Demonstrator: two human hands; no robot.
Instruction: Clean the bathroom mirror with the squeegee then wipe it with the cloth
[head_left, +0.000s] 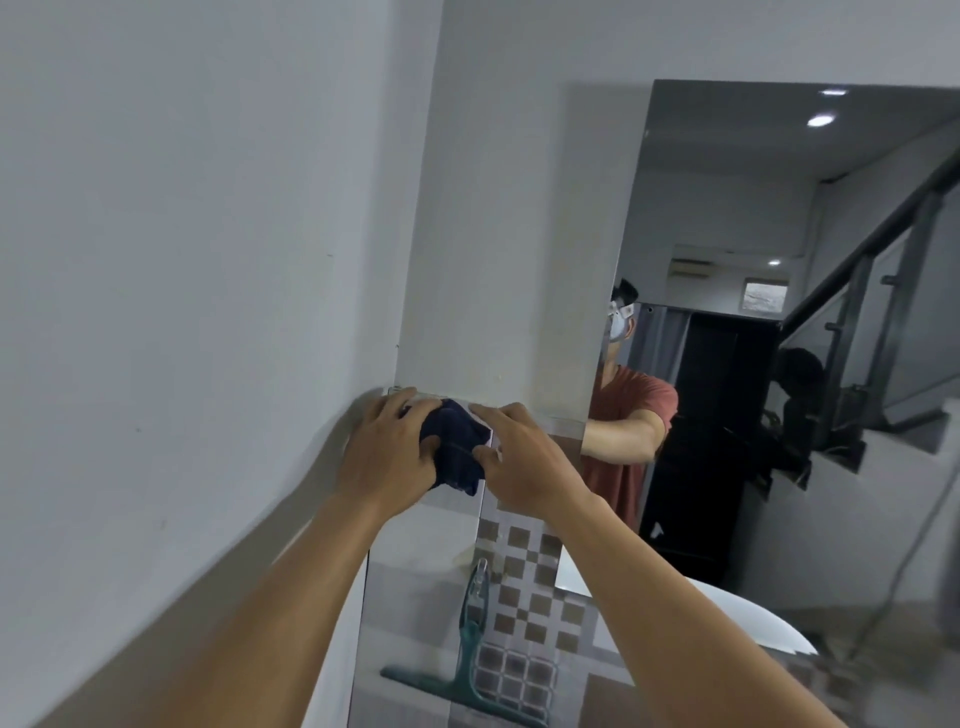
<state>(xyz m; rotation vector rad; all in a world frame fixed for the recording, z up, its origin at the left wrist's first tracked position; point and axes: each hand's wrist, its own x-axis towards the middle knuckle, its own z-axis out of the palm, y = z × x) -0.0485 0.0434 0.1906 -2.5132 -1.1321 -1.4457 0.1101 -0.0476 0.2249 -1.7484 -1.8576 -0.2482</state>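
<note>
A dark blue cloth (457, 449) is bunched against the top edge of the tiled wall strip, just left of the mirror (753, 234). My left hand (387, 452) grips the cloth from the left. My right hand (524, 460) pinches it from the right, with fingers spread on the tile. The cloth is off the mirror glass. Below my arms a teal squeegee (470, 649) stands against the tiles, blade down and handle up, with neither hand on it.
A plain white wall (182, 260) closes in on the left and meets the tiled strip in a corner. A white basin (748, 618) curves at the lower right. The mirror reflects a person in a red shirt, a dark cabinet and a stair railing.
</note>
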